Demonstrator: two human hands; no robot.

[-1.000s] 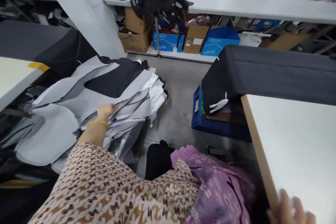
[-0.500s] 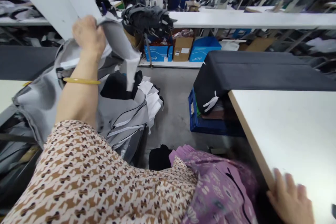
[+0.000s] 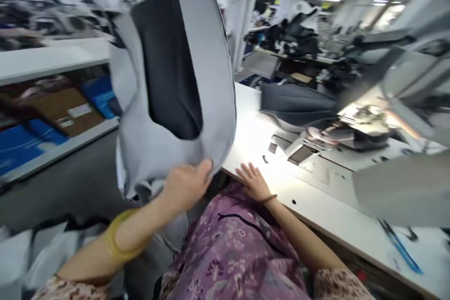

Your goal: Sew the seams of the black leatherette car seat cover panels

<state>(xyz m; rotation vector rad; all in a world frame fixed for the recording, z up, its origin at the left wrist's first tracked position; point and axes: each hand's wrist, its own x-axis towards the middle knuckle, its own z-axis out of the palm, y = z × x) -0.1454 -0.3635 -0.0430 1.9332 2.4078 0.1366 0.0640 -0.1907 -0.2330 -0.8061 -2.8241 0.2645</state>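
Note:
My left hand [image 3: 188, 183], wearing a yellow bangle [image 3: 117, 239], is closed on the lower edge of a large grey fabric piece [image 3: 218, 103] with a black panel [image 3: 168, 65]. The cloth hangs in the air in front of me, its folds blurred by motion. My right hand [image 3: 253, 183] lies flat with fingers spread on the near edge of the white sewing table [image 3: 281, 197]. On that table stands a sewing machine [image 3: 316, 138] with a lit needle area, and dark fabric [image 3: 298, 103] lies behind it.
Blue-handled scissors [image 3: 404, 251] lie on the table at right. Grey and white fabric pieces [image 3: 49, 253] are stacked at lower left. A white shelf [image 3: 52, 58] with a cardboard box [image 3: 66, 110] and blue boxes [image 3: 28, 145] runs along the left. More fabric heaps stand behind.
My view has swung right towards the sewing machine. The left hand has carried the grey fabric piece off the pile at left to in front of me. The right hand stays on the table edge.

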